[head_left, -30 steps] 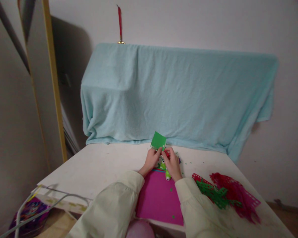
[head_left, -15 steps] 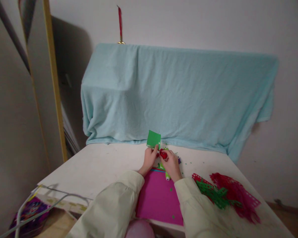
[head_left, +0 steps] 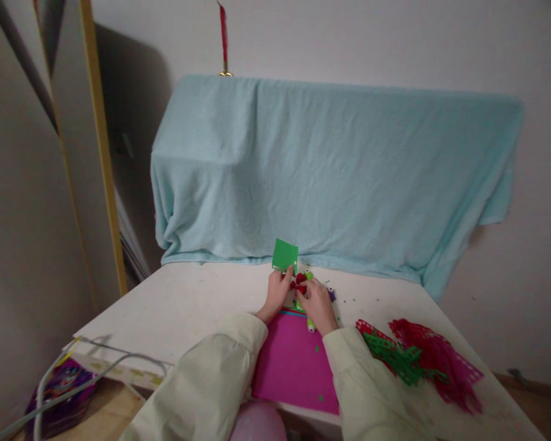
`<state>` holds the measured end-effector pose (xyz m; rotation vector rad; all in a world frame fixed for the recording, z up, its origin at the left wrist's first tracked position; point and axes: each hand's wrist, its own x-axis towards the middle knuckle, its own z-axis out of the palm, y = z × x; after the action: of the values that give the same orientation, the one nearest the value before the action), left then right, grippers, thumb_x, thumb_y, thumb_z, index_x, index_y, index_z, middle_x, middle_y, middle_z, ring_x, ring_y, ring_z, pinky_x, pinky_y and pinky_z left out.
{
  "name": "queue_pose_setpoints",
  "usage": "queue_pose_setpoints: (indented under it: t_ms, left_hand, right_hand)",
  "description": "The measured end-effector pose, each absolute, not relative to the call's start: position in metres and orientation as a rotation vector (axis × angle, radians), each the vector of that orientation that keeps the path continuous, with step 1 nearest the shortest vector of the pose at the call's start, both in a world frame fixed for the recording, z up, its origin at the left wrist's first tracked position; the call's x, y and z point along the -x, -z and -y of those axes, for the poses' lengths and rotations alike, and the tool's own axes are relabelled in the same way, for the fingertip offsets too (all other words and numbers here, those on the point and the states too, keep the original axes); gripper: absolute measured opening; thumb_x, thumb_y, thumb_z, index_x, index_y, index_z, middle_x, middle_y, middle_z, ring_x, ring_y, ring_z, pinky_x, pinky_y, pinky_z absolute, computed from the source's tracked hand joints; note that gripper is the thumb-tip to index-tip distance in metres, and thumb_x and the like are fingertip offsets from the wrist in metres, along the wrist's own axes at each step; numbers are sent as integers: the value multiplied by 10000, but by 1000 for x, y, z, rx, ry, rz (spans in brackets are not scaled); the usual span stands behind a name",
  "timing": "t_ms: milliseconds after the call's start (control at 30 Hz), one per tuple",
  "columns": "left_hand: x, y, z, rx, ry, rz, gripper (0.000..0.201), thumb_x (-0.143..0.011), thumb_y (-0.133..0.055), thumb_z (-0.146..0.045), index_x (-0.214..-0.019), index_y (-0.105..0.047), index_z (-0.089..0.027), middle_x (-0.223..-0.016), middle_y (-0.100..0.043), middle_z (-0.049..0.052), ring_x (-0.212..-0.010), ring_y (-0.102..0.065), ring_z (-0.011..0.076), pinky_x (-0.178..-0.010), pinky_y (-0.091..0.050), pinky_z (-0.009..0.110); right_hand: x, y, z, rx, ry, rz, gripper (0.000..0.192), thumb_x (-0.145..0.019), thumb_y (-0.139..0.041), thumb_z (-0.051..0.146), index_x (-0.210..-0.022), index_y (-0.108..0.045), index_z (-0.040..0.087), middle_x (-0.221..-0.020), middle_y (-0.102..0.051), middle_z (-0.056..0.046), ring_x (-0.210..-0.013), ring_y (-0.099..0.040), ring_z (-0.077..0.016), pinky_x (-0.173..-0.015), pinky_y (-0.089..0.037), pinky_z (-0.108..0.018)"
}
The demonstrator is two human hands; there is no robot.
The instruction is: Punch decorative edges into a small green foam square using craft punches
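Two hands meet just below the middle of the frame, over the far part of a white tabletop (head_left: 188, 306). The left hand (head_left: 277, 293) pinches the lower edge of a small green paper square (head_left: 285, 255), which stands upright above the fingers. The right hand (head_left: 316, 303) is closed around a small red tool (head_left: 300, 283) pressed against the square's lower right corner; what kind of tool it is cannot be made out, since the fingers cover most of it. A green tube (head_left: 310, 323) pokes out under the right hand, mostly hidden. Below the hands lies a pink sheet (head_left: 294, 367), its near edge cut off by cream sleeves. At lower right sits a tangle of red and green paper scraps (head_left: 417, 361). A pale blue cloth (head_left: 330, 177) drapes over something unseen behind the tabletop. A patterned bag (head_left: 59, 392) shows at lower left, partly out of frame.
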<state>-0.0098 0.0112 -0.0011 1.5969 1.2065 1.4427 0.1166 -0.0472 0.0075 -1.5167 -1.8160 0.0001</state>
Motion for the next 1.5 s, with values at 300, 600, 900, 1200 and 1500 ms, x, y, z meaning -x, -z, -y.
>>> queue_pose_setpoints:
  t_ms: [300,600,900,1200,1500]
  left_hand:
    - [11,0,-9,-1611,-1423,-1228,517,-871,-436,-559,-626,-588,-131,-513,-547,17,-504,-506,130,-499,-318,225]
    - [10,1,-9,-1587,-1465,-1191,510,-868,-433,-574,-637,-579,-143,-500,-527,0,-475,-485,122,-481,-312,224]
    - [22,5,-21,-1398,-1501,-1292,484,-864,-438,-566,-693,-619,-152,-475,-530,1,-499,-513,151,-542,-357,245]
    - [20,7,-22,-1390,-1478,-1233,428,-847,-483,-538,-730,-635,-156,-497,-541,2,-523,-526,157,-552,-360,244]
    - [15,5,-19,-1425,-1453,-1222,395,-862,-480,-511,-811,-619,-145,-538,-550,-5,-481,-494,135,-520,-362,242]
  right_hand:
    - [-120,-9,48,1566,35,1843,96,-858,-588,217,-926,-655,216,-923,-647,-45,-855,-622,-191,-793,-444,-278]
    - [-121,-12,51,1554,25,1811,134,-891,-539,257,-909,-666,217,-908,-650,-60,-841,-623,-191,-784,-448,-283]
    - [-137,-24,50,1423,-157,1396,349,-907,-441,448,-880,-662,180,-825,-676,-56,-622,-577,-164,-635,-433,-273]
    - [-149,-21,46,1467,-216,1291,347,-876,-446,438,-926,-650,162,-842,-681,-75,-610,-565,-174,-612,-428,-278]
    - [-129,-29,59,1576,225,1596,217,-872,-496,278,-1040,-597,185,-1034,-553,-99,-964,-525,-226,-855,-400,-323]
